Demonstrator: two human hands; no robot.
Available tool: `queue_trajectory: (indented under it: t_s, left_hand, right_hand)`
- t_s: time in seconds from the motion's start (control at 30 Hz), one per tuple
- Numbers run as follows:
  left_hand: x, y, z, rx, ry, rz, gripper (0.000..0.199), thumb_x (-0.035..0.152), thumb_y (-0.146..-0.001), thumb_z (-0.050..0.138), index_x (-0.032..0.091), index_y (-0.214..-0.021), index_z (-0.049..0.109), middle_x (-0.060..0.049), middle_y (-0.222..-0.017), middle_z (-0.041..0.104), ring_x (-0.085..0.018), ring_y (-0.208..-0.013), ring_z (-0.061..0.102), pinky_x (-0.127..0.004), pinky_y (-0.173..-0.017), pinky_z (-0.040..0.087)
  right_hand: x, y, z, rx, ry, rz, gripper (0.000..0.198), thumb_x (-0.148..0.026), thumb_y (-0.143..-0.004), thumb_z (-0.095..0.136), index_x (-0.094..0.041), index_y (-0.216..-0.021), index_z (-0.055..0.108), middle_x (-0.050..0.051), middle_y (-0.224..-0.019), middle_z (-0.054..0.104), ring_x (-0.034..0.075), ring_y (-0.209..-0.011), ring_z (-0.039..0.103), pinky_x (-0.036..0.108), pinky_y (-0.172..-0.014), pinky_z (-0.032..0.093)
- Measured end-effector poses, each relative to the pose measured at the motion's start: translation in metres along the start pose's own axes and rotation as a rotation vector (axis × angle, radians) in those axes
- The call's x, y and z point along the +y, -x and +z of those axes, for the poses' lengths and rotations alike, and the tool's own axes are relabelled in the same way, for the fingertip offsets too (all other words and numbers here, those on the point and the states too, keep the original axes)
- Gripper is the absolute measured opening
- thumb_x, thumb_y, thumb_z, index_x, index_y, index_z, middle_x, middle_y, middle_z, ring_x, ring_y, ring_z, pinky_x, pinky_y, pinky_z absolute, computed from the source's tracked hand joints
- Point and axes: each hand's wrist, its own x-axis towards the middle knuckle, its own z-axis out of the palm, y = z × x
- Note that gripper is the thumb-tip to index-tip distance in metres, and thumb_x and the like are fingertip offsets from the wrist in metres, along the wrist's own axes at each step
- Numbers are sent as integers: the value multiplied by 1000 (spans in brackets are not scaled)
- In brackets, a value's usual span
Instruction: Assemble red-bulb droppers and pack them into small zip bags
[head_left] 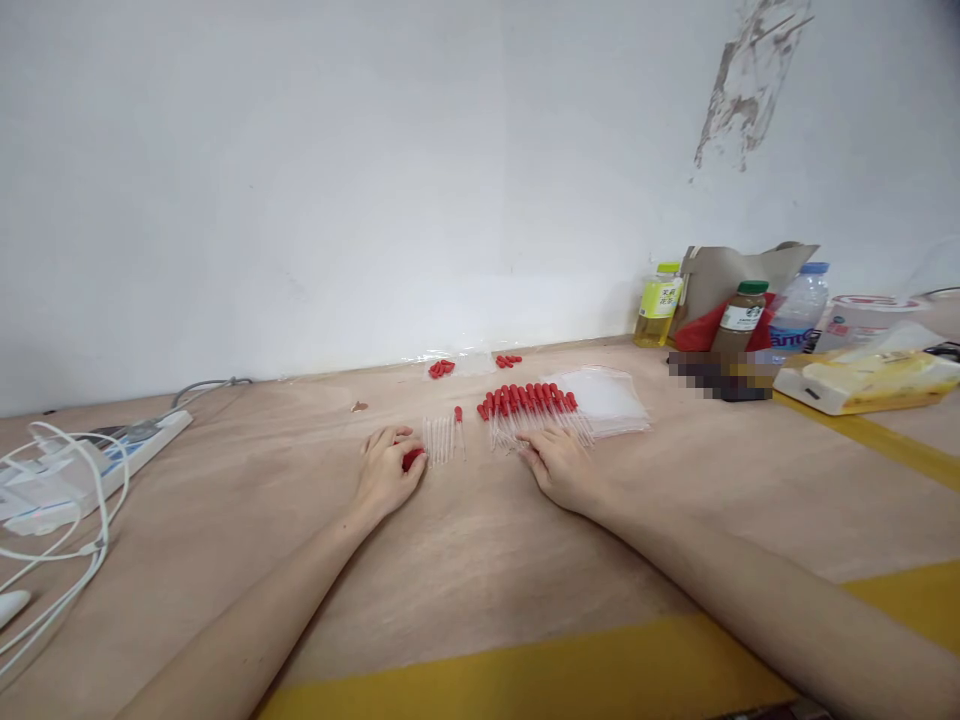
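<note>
Droppers (531,398) topped with red bulbs lie in a crowded row on a table (465,560), in front of a person's right hand (562,470). Work looks well along: the capped row at right outnumbers the bare tubes (438,440), which lie at left without bulbs. Just right of those tubes, and apart from the main row, lies 1 more capped dropper (458,413). Farther back, near the wall (375,200), loose bulbs (441,369) sit in 2 small groups; they and the bare tubes appear to be the part left undone.

The tubes run lengthwise away from the person, toward the wall, nearly parallel. The capped droppers aim their bulbs at the wall and their thin tips back toward the person; at the row's right end they slant, tips farther right. The lone dropper points straight toward the wall.

The left hand (388,468) rests just beside the tubes, fingers curled over a red piece (412,458); whether it grips or merely covers it, one cannot tell. The right hand's thumb and forefinger bend close together at the tips of the capped row, and any hold there is too small to make out. Plastic bags (611,400) lie beside the row's right end.
</note>
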Motion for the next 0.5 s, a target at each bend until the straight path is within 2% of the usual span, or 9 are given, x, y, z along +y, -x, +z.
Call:
queue_trajectory:
  t_s: [0.13,0.2,0.27,0.33,0.43,0.5]
  left_hand:
    - [9,3,-9,176,166,37,15,27,-77,55,20,-84,66,-7,-94,56,-22,-89,50,-37,-82,38]
    - [20,7,-14,203,330,36,15,27,-79,54,19,-87,63,-5,-89,56,-19,-82,52,-32,-77,41]
    - [34,14,-15,143,537,1,14,27,-80,52,18,-89,57,-3,-81,56,-14,-70,53,-27,-67,43]
    - [47,21,-13,72,765,-61,12,26,-81,51,17,-89,51,-2,-78,56,-12,-67,53,-24,-63,44]
    - [62,29,-8,-52,1068,-141,15,24,-81,52,17,-93,45,-4,-86,58,-14,-79,58,-26,-71,45]
    - [67,30,-6,-159,1171,-198,19,24,-78,53,17,-95,46,-6,-90,61,-16,-85,59,-30,-77,45]
  right_hand:
    - [3,3,2,18,-13,-48,23,-20,-86,38,-17,-100,56,6,-89,62,18,-86,52,30,-73,31]
    - [3,5,0,18,-38,-60,21,-19,-86,38,-18,-94,57,5,-88,62,17,-84,53,30,-73,31]
    - [1,7,-2,11,-72,-80,19,-19,-86,38,-18,-90,56,5,-88,61,16,-80,53,30,-73,30]
    - [-3,8,-5,0,-107,-116,17,-19,-86,38,-18,-88,55,4,-87,61,15,-78,53,30,-73,30]
    - [-10,10,-10,-13,-145,-166,13,-19,-85,40,-18,-87,53,4,-87,61,14,-78,52,30,-74,29]
    - [-13,10,-12,-21,-158,-190,12,-19,-84,41,-18,-87,53,4,-87,61,14,-77,52,30,-74,28]
